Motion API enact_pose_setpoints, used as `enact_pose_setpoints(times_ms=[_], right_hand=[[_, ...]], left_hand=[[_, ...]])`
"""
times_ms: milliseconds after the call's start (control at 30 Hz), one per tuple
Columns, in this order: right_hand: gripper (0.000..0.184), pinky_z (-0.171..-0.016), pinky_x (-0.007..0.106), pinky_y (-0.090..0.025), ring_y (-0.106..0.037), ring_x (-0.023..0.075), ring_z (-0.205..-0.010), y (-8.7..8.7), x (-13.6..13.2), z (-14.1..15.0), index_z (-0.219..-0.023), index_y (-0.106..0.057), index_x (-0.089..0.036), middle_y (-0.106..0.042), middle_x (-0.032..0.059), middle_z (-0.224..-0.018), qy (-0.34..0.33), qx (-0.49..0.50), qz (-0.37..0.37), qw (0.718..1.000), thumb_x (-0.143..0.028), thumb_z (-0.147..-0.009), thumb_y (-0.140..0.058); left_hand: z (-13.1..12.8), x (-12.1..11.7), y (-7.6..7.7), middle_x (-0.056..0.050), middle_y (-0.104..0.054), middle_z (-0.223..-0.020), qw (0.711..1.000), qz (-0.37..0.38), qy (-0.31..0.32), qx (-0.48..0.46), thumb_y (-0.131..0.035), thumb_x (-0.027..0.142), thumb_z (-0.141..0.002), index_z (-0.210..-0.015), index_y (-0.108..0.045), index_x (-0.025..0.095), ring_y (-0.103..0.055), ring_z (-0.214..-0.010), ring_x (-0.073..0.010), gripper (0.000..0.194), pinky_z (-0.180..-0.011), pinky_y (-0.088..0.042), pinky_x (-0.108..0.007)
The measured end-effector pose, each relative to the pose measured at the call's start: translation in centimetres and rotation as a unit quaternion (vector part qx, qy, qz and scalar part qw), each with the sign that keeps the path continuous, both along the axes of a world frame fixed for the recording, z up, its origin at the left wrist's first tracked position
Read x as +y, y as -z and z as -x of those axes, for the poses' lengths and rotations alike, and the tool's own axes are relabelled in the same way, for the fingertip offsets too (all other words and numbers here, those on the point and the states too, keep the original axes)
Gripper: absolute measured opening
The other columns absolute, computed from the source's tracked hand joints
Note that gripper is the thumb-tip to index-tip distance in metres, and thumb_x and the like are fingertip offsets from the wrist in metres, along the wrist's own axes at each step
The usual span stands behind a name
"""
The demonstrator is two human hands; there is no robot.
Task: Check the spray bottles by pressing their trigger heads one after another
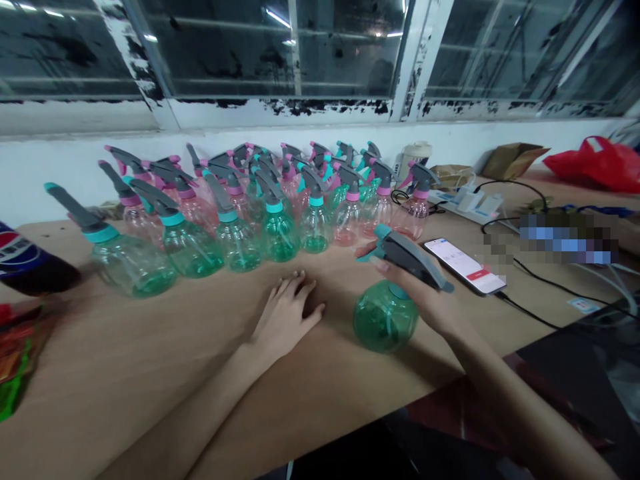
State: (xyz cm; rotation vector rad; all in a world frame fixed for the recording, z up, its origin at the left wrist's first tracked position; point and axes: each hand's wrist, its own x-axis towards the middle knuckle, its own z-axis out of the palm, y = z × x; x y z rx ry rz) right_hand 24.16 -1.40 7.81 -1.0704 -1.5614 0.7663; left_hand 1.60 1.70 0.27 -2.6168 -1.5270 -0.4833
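My right hand (425,297) grips a green spray bottle (384,319) by its neck, under the grey trigger head (407,257) with a teal nozzle. The bottle hangs tilted just above the wooden table (150,373). My left hand (286,313) lies flat on the table to the left of the bottle, fingers stretched out and holding nothing. Behind both hands stand several green and pink spray bottles (235,220) in rows along the wall.
A lit phone (465,265) lies right of the held bottle, with black cables (530,280) and a power strip (470,203) beyond. A dark soda bottle (30,263) and snack packets (15,360) sit at the left edge. A red bag (595,163) and cardboard boxes (513,159) lie far right.
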Motion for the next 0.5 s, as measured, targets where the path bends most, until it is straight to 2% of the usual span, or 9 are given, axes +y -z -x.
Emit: enact_pose_setpoints(times_ms=[133, 300, 400, 500], right_hand=[[0.029, -0.081, 0.037, -0.049, -0.063, 0.0238, -0.094, -0.01, 0.74, 0.13, -0.092, -0.070, -0.024, -0.069, 0.0037, -0.094, 0.027, -0.011, 0.004, 1.000, -0.050, -0.079, -0.063], [0.035, -0.067, 0.032, -0.048, -0.062, 0.0232, -0.085, 0.17, 0.49, 0.41, -0.075, -0.068, -0.022, -0.068, 0.0038, -0.083, 0.080, -0.025, 0.021, 0.996, -0.057, -0.076, -0.062], [0.035, -0.063, 0.031, -0.047, -0.062, 0.0218, -0.081, 0.19, 0.38, 0.49, -0.069, -0.065, -0.022, -0.067, 0.0032, -0.080, 0.062, -0.024, 0.029, 0.997, -0.055, -0.078, -0.061], [0.029, -0.067, 0.032, -0.048, -0.062, 0.0208, -0.080, 0.19, 0.43, 0.54, -0.074, -0.067, -0.023, -0.067, 0.0020, -0.078, 0.046, -0.024, 0.028, 0.998, -0.050, -0.081, -0.060]], left_hand=[[0.10, 0.12, 0.37, -0.016, -0.050, -0.138, 1.000, -0.008, 0.000, 0.015, -0.048, 0.041, -0.092, -0.126, -0.055, 0.014, -0.046, -0.127, -0.0311, 0.044, -0.104, -0.037, -0.050], [0.19, 0.25, 0.70, -0.016, -0.051, -0.138, 0.999, -0.028, 0.004, 0.030, -0.044, 0.044, -0.093, -0.127, -0.055, 0.013, -0.046, -0.128, -0.0299, 0.046, -0.105, -0.036, -0.048], [0.21, 0.24, 0.68, -0.016, -0.051, -0.138, 0.999, -0.032, 0.004, 0.037, -0.043, 0.045, -0.094, -0.127, -0.055, 0.014, -0.048, -0.126, -0.0298, 0.047, -0.104, -0.038, -0.048], [0.21, 0.24, 0.65, -0.017, -0.050, -0.138, 0.999, -0.026, 0.001, 0.040, -0.044, 0.044, -0.094, -0.127, -0.055, 0.012, -0.049, -0.124, -0.0314, 0.047, -0.104, -0.038, -0.050]])
